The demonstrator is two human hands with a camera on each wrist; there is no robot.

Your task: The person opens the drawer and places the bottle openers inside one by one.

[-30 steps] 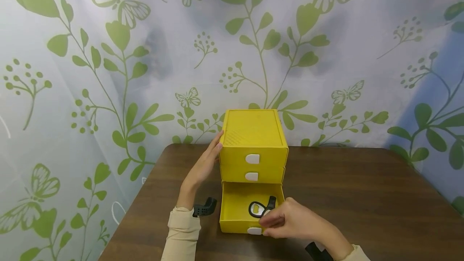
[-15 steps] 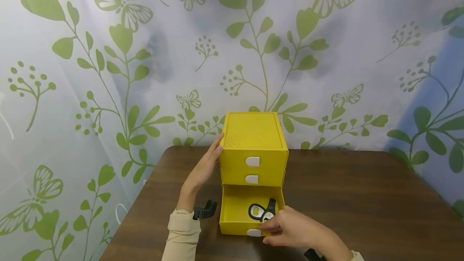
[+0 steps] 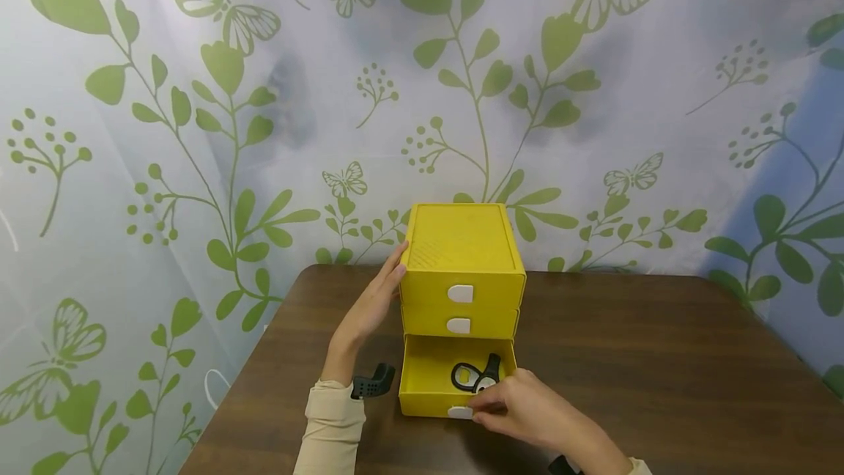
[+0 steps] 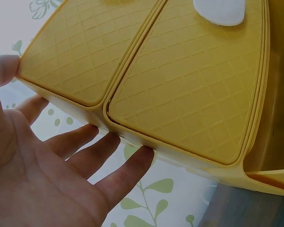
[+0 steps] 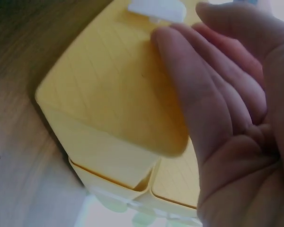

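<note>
A yellow drawer unit (image 3: pixel 460 281) stands on the table with its bottom drawer (image 3: pixel 428 405) pulled out. Inside that drawer lie a black-rimmed bottle opener (image 3: pixel 465 377) and a black-handled item (image 3: pixel 491 366) with a pale round end, partly behind my right hand. My left hand (image 3: pixel 364 314) rests its fingertips and thumb along the unit's left side, fingers spread, as the left wrist view shows. At the drawer front, my right hand (image 3: pixel 527 405) has its fingertips right beside the white handle (image 3: pixel 459 413); in the right wrist view its fingers run fairly straight, thumb apart.
The two upper drawers, with white handles (image 3: pixel 459 293), are closed. A dark wooden table (image 3: pixel 633 358) extends to both sides. Behind it hangs a pale curtain (image 3: pixel 297 130) printed with green leaves and butterflies. A dark strap (image 3: pixel 374 381) sits on the left wrist.
The bottom drawer has slid slightly inward over the last half second, and my right hand has moved with it. The items inside shifted a little too. My left hand has stayed on the unit's side.
</note>
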